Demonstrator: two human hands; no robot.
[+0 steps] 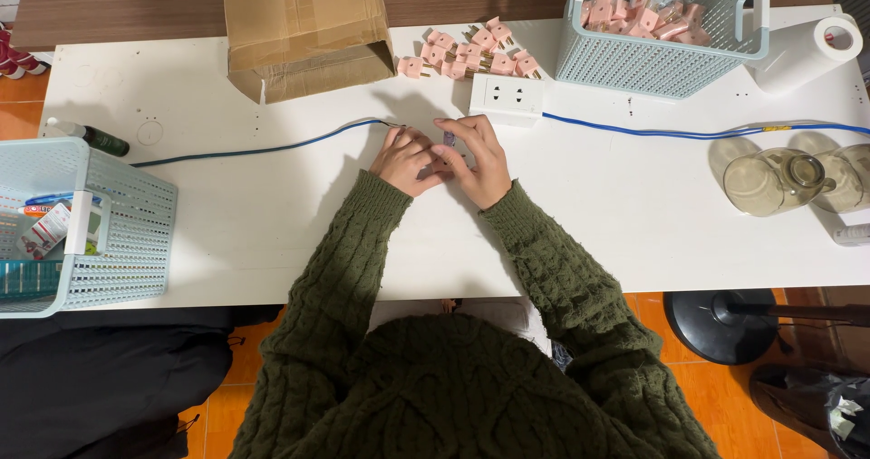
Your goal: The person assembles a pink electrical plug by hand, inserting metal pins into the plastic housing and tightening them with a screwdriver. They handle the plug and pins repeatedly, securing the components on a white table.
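Observation:
My left hand (406,158) and my right hand (478,158) meet at the middle of the white table (272,205). Together they close around a small object at the end of a blue cable (254,151) that runs off to the left; the object is mostly hidden by my fingers. Just beyond my hands lies a white power strip (506,98) with its own blue cable (652,133) leading right. Behind it sits a pile of pink plug adapters (471,53). Both arms wear dark green knitted sleeves.
A cardboard box (304,31) stands at the back. A pale blue basket (666,28) holds more pink adapters at back right, beside a paper roll (811,49). Two glass jars (779,180) stand at the right. Another basket (82,228) and a dark bottle (95,137) sit at the left.

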